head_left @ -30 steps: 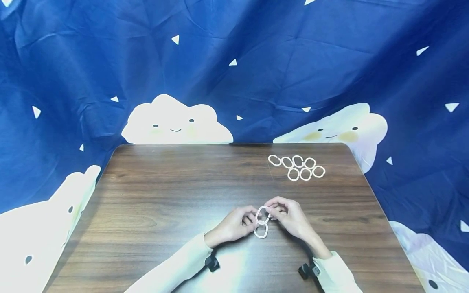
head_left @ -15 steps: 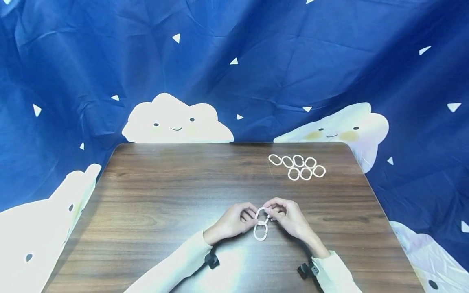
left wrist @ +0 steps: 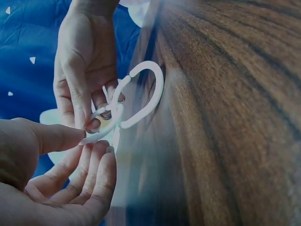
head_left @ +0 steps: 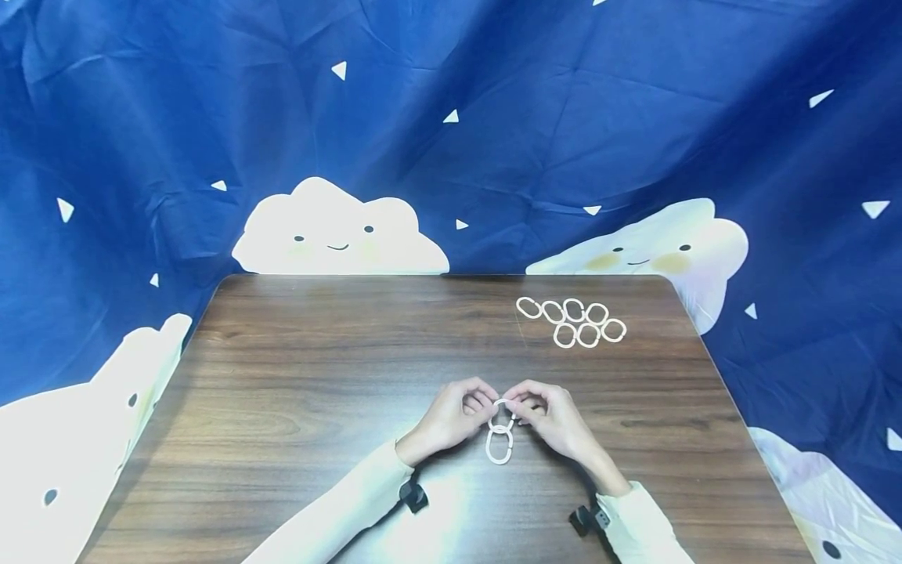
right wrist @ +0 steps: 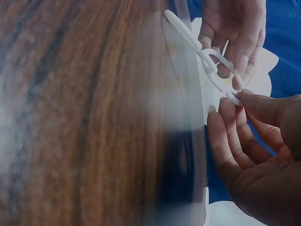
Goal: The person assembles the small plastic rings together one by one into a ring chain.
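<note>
Two white plastic C-shaped link rings are hooked together between my hands, over the table. My left hand (head_left: pixel 451 411) pinches the upper ring (head_left: pixel 492 421) near its top left, between thumb and fingertips. From the other side, my right hand (head_left: pixel 553 415) pinches the same ring near its top right. The lower ring (head_left: pixel 488 448) hangs through the upper one toward me, touched by neither hand. In the left wrist view, this free ring (left wrist: pixel 159 89) shows a small gap. Fingertips cover part of the upper ring in the right wrist view.
Several more white link rings (head_left: pixel 588 335) lie in a cluster at the back right of the brown wooden table (head_left: pixel 317 352). A blue curtain (head_left: pixel 493 94) with white clouds hangs behind the table's far edge. Black straps with small devices (head_left: pixel 413 497) sit at both wrists.
My left hand has moved up from near the joint of the two rings to the upper ring's top. The lower ring now hangs straighter. My right hand has barely moved.
</note>
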### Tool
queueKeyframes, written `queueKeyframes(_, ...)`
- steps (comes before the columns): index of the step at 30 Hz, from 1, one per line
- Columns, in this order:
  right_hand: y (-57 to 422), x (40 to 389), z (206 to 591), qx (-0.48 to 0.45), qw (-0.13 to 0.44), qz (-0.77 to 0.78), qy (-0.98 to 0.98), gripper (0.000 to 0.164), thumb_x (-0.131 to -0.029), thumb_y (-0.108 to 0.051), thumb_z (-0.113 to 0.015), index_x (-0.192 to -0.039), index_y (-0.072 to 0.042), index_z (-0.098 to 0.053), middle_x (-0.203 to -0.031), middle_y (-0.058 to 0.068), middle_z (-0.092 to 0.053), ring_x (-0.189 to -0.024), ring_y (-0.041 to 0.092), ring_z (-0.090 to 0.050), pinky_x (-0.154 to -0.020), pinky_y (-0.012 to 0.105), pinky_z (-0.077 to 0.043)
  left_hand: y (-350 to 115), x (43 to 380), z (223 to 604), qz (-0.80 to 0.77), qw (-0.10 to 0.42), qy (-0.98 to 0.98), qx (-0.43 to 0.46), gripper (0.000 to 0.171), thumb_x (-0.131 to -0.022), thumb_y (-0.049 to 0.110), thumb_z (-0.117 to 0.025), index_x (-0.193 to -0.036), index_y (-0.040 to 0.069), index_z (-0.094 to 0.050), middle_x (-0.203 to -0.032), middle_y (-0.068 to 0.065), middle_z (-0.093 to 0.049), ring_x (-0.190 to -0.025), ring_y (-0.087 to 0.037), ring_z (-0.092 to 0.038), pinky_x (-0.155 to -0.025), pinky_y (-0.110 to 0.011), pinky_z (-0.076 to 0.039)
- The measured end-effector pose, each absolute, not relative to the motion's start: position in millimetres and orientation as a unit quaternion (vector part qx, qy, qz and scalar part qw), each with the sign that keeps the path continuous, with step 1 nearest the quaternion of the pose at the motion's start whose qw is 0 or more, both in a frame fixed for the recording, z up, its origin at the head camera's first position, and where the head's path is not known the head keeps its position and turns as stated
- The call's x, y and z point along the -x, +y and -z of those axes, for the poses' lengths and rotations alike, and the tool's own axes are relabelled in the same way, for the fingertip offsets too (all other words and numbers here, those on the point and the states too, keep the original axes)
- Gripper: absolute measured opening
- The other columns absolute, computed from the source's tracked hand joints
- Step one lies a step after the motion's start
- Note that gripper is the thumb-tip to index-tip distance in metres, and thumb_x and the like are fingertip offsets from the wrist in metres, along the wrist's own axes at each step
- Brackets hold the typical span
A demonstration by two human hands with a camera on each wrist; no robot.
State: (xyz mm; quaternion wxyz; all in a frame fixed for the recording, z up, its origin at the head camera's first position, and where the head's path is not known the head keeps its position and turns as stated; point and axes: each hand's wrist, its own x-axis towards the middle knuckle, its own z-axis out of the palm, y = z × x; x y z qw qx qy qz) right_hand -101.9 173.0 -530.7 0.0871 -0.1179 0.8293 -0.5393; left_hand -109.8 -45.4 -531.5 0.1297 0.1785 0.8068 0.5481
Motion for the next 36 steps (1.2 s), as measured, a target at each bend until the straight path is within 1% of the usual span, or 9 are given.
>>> queueKeyframes(5,171.6,101.8,529.8,0.115,0.091,0.537,0.831,0.011,-0.096,-0.014,-0.074,-0.105,-0.007,-0.075,-0.093,0.016,-0.077,-0.074,0.018,-0.074,-0.068,0.03,-0.065,-43.9,110.4,531.2,-0.544,0.123,0.813,-0.17,0.011,-0.095,0.009,-0.071,-0.105,0.007,-0.074,-0.091,-0.008,-0.078,-0.076,-0.009,-0.072,-0.071,-0.016,-0.061)
queueKeyframes(9,172.9,102.0,531.2,0.119,0.089,0.527,0.837,0.012,-0.096,-0.015,-0.075,-0.105,-0.008,-0.076,-0.092,0.014,-0.078,-0.073,0.016,-0.074,-0.066,0.027,-0.064,-44.5,110.0,531.8,-0.545,0.124,0.813,-0.165,0.009,-0.096,0.008,-0.071,-0.104,0.007,-0.075,-0.091,-0.007,-0.078,-0.076,-0.007,-0.071,-0.071,-0.016,-0.06)
queueKeyframes(12,177.4,104.3,531.5,0.125,0.082,0.51,0.847,0.012,-0.098,-0.017,-0.073,-0.105,-0.008,-0.076,-0.09,0.011,-0.078,-0.073,0.017,-0.075,-0.066,0.026,-0.063,-45.5,109.8,532.4,-0.549,0.125,0.81,-0.162,0.009,-0.096,0.008,-0.071,-0.104,0.006,-0.074,-0.091,-0.008,-0.077,-0.076,-0.006,-0.071,-0.071,-0.015,-0.06)
queueKeyframes(17,194.7,115.4,529.8,0.122,0.07,0.48,0.866,0.015,-0.099,-0.02,-0.072,-0.105,-0.007,-0.076,-0.09,0.009,-0.079,-0.073,0.018,-0.075,-0.065,0.025,-0.062,-47.0,110.6,531.9,-0.557,0.122,0.806,-0.157,0.01,-0.095,0.007,-0.072,-0.104,0.003,-0.074,-0.089,-0.01,-0.077,-0.074,-0.01,-0.071,-0.069,-0.015,-0.059)
queueKeyframes(22,218.5,131.4,528.2,0.109,0.044,0.455,0.883,0.013,-0.099,-0.019,-0.072,-0.103,-0.008,-0.076,-0.086,0.01,-0.078,-0.072,0.021,-0.075,-0.064,0.023,-0.061,-47.9,111.2,532.6,-0.556,0.125,0.807,-0.152,0.008,-0.095,0.007,-0.072,-0.103,0.005,-0.073,-0.089,-0.007,-0.077,-0.072,-0.002,-0.067,-0.068,-0.015,-0.059)
queueKeyframes(26,237.4,143.8,527.0,0.094,0.023,0.43,0.898,0.011,-0.099,-0.016,-0.072,-0.103,-0.006,-0.076,-0.087,0.012,-0.078,-0.073,0.023,-0.075,-0.062,0.022,-0.061,-50.0,109.5,533.8,-0.557,0.131,0.806,-0.15,0.008,-0.095,0.006,-0.072,-0.102,0.005,-0.073,-0.089,-0.006,-0.076,-0.072,-0.003,-0.067,-0.068,-0.016,-0.059)
queueKeyframes(28,246.5,149.7,525.9,0.089,0.011,0.408,0.908,0.011,-0.099,-0.015,-0.072,-0.103,-0.006,-0.076,-0.087,0.011,-0.079,-0.072,0.02,-0.074,-0.062,0.021,-0.06,-51.1,108.6,534.5,-0.558,0.133,0.806,-0.148,0.007,-0.094,0.006,-0.072,-0.102,0.005,-0.072,-0.088,-0.006,-0.075,-0.071,-0.004,-0.067,-0.067,-0.016,-0.059)
queueKeyframes(33,269.6,165.8,522.4,0.073,-0.028,0.36,0.93,0.011,-0.096,-0.013,-0.075,-0.104,-0.006,-0.076,-0.089,0.009,-0.08,-0.072,0.004,-0.068,-0.062,0.017,-0.055,-52.3,109.1,536.2,-0.56,0.131,0.804,-0.151,0.008,-0.094,0.006,-0.072,-0.101,0.005,-0.072,-0.089,-0.009,-0.076,-0.071,-0.003,-0.067,-0.066,-0.016,-0.059)
queueKeyframes(36,283.6,176.4,521.6,0.058,-0.049,0.355,0.932,0.014,-0.094,-0.012,-0.077,-0.105,-0.004,-0.075,-0.09,0.013,-0.08,-0.072,-0.002,-0.065,-0.062,0.013,-0.053,-52.4,110.2,537.0,-0.562,0.13,0.802,-0.152,0.008,-0.094,0.006,-0.072,-0.102,0.004,-0.072,-0.089,-0.01,-0.076,-0.07,-0.002,-0.067,-0.065,-0.016,-0.059)
